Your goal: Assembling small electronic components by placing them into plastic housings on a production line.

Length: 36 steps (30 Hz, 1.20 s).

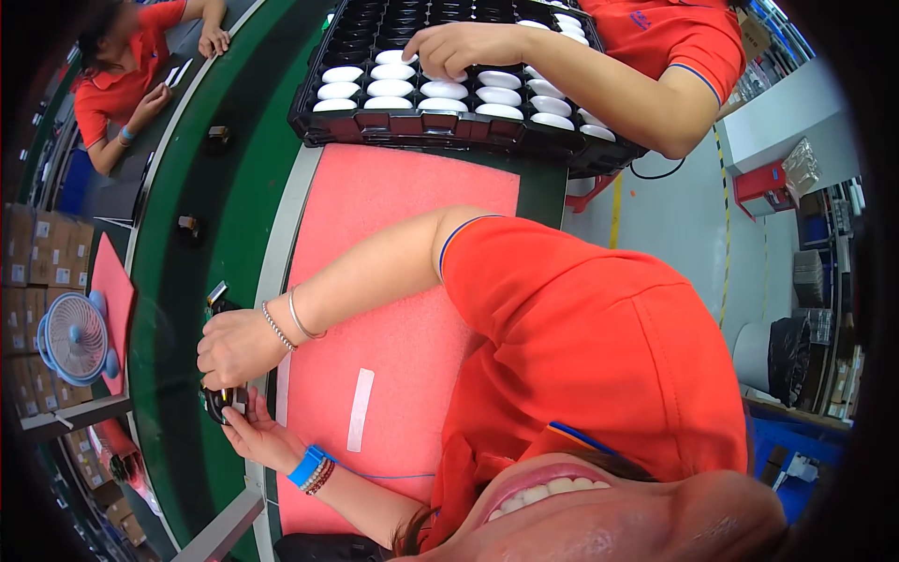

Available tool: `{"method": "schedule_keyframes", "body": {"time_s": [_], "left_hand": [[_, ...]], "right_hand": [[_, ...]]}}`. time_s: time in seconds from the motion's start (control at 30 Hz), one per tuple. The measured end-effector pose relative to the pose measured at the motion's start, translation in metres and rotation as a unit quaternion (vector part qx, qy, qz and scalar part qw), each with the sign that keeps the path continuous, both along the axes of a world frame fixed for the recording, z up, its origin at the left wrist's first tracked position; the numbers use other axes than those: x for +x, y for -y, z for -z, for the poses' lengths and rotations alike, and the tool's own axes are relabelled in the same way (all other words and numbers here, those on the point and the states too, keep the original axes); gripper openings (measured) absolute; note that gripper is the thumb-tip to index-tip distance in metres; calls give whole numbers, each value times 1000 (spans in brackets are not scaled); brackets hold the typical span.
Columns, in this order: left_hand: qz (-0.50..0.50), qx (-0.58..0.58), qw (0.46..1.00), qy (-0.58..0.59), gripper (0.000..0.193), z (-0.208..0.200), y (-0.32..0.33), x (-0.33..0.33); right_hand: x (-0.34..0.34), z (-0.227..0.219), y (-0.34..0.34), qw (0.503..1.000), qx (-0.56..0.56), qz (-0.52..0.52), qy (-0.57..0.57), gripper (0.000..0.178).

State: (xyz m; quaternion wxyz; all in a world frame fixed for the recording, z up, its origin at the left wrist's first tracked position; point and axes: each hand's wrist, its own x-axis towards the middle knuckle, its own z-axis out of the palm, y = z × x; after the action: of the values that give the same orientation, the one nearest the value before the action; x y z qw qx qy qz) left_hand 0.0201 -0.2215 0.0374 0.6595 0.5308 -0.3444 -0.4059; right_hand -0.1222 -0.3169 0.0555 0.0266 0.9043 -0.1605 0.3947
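My left hand point(265, 440), with a blue strap at its wrist, closes its thumb and fingers on a small black rounded housing point(221, 405) with a yellowish part inside. From above, my right hand point(239, 348), wearing metal bracelets, bends its fingers down over the same housing. What its fingertips pinch is hidden. Just past the right hand lies another small black part with a silvery piece point(217, 292), partly covered by that hand. Both hands are at the near edge of the green conveyor belt point(169, 309).
A pink foam mat point(403, 347) with a white strip point(361, 409) lies under my forearms. Black trays point(440, 126) hold white oval pieces; a co-worker's hand point(459, 49) touches one. More black parts point(190, 228) sit on the belt. A blue fan point(75, 339) stands opposite, and another person sits across.
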Motion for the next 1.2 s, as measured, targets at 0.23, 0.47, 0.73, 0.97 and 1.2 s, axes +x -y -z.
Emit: {"method": "schedule_keyframes", "body": {"time_s": [0.23,0.47,0.73,0.97,1.2], "left_hand": [[-17,-67,991,-111,19,21,3,29],[-57,-76,994,57,53,5,-2,21],[81,-17,996,-14,42,0,-1,32],[92,-25,995,-33,39,9,-3,35],[49,-49,996,-51,37,17,-2,27]], "right_hand": [[16,12,-18,994,-3,-111,-2,11],[27,27,-18,990,-29,-136,-3,19],[16,14,-11,984,27,-165,65,32],[23,31,-11,985,54,-124,104,25],[21,31,-19,995,8,-78,57,33]]}}
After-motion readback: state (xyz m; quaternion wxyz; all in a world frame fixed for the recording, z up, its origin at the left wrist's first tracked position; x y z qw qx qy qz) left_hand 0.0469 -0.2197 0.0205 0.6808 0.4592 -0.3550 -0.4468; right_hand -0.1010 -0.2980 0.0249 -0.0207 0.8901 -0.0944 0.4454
